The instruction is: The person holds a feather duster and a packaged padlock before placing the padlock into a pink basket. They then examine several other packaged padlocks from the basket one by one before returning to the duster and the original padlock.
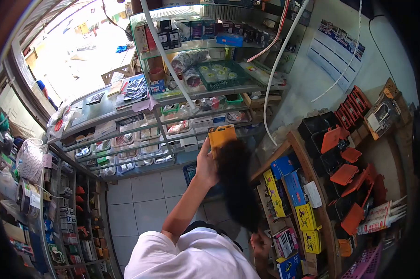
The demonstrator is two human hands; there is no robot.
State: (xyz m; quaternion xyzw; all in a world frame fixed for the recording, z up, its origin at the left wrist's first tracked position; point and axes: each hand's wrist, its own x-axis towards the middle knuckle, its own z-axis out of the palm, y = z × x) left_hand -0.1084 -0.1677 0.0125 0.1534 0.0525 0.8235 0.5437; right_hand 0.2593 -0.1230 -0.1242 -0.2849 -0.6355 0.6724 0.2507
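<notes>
My left hand (207, 165) is closed on a yellow hang-hole packet (223, 136), held up in front of the glass shelving. Against the packet's lower right side lies a long black fluffy duster (239, 181), smeared by motion, which hides part of the packet. At the duster's lower end my right hand (261, 242) is closed around what seems to be its handle; the handle itself is mostly hidden. What the packet contains cannot be made out.
A glass display counter (112, 108) with trays of small goods runs ahead. To the right stands a wooden shelf (312, 186) with boxes and black bins with orange flaps (334, 137). Packed shelves (72, 223) line the left. White cables (269, 88) hang down ahead.
</notes>
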